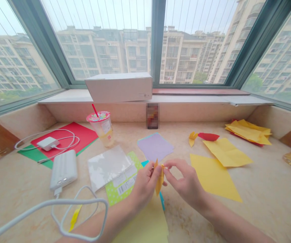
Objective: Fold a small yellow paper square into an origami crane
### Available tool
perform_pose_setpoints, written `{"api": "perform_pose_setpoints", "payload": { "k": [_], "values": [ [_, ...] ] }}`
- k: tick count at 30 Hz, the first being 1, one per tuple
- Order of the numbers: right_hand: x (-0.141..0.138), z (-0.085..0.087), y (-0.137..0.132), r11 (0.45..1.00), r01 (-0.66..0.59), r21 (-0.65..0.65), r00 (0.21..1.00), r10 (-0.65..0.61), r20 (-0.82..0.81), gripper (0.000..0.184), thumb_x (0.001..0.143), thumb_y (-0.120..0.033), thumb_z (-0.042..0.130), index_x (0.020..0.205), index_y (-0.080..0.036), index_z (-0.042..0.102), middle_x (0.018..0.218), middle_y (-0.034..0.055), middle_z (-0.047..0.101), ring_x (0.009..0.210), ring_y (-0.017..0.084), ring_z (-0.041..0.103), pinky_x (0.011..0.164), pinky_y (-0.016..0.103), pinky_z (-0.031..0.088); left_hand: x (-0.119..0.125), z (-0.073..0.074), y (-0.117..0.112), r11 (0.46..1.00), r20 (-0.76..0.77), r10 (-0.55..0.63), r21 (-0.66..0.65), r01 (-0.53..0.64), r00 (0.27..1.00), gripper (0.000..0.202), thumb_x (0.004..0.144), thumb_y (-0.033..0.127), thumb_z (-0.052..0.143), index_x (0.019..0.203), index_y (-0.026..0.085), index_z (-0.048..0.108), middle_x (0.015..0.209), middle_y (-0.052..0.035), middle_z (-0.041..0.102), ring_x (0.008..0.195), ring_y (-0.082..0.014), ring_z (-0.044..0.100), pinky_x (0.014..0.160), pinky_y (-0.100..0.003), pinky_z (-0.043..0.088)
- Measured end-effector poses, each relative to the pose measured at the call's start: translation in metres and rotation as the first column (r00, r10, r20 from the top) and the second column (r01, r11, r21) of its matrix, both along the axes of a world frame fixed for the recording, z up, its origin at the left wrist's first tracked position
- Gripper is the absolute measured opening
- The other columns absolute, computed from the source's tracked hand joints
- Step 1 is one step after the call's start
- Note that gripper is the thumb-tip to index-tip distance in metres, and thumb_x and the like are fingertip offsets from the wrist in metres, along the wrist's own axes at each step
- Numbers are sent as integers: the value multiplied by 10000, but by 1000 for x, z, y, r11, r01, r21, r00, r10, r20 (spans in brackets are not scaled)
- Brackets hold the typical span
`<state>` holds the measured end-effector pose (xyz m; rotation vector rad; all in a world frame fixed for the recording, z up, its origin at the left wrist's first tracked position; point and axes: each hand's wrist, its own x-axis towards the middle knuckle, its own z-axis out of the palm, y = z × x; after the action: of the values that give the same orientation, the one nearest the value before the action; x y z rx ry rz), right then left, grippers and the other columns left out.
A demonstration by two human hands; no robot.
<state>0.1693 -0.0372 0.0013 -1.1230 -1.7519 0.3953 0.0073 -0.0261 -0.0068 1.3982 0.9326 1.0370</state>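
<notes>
A small folded piece of yellow paper is held upright between my hands, near the middle of the counter. My left hand grips it from the left, thumb pressed along its face. The thumb and forefinger of my right hand pinch its upper right edge. Below my hands lies a pale yellow sheet, with a bit of blue paper showing beside it. A purple square sheet rests just beyond them. Farther right are a small folded yellow piece and a red folded piece touching it.
Yellow sheets and a pile of folded yellow papers lie right. Left are a clear packet, a power bank, a looping white cable, a charger, red paper and a drink cup. A white box stands behind.
</notes>
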Motion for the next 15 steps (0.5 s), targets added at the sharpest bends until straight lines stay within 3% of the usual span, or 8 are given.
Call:
{"api": "perform_pose_setpoints", "payload": {
  "k": [7, 15],
  "values": [
    [0, -3, 1, 972, -17, 234, 985, -24, 174, 185, 882, -105, 615, 1020, -222, 653, 965, 43, 756, 903, 215, 700, 820, 391, 499, 0, -5, 1, 1000, 31, 7, -12, -7, 999, 349, 953, 506, 509, 905, 164, 563, 741, -15, 659, 564, -157, 682, 530, -237, 500],
    [0, 2, 0, 952, -33, 303, 969, -44, 243, 204, 867, -94, 620, 1015, -232, 649, 942, 40, 757, 856, 219, 706, 802, 412, 479, 1, 2, 0, 999, 79, 31, -27, -29, 996, 330, 942, 482, 545, 867, 162, 578, 680, 13, 621, 558, -130, 639, 543, -222, 507]
  ]
}}
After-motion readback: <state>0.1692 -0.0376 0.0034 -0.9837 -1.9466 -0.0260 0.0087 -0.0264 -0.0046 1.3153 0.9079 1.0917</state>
